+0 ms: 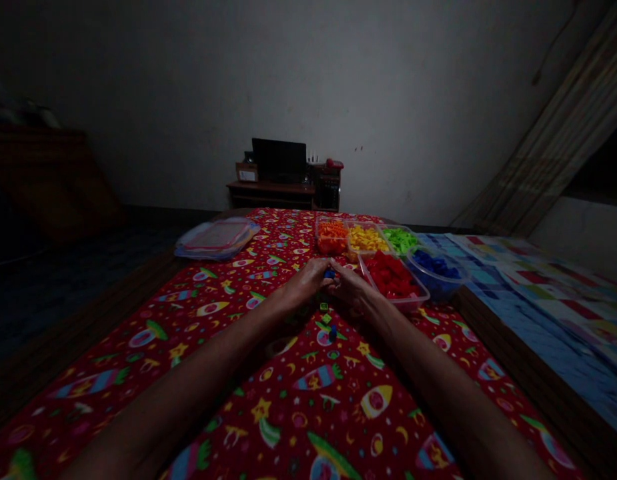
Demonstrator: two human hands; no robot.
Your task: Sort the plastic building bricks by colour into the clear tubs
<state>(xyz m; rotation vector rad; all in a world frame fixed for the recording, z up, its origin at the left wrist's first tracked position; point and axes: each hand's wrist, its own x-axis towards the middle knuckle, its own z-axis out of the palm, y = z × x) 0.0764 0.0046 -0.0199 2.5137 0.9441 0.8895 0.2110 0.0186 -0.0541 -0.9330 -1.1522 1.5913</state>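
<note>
My left hand [308,279] and my right hand [349,285] meet over the red patterned tablecloth [288,400], fingers pinched together. Between their fingertips sits a small blue brick [329,273], held by both hands. Just below the hands, on the cloth, lie a small green brick [323,307] and another blue brick [332,331]. Right of my right hand stands a clear tub of red bricks [392,277].
Behind the hands stand tubs of orange bricks [331,236], yellow bricks [365,238], green bricks [401,239] and blue bricks [437,266]. Stacked clear lids [215,239] lie far left. A checkered mat [538,293] covers the right. A low cabinet with a dark screen [279,160] stands by the wall.
</note>
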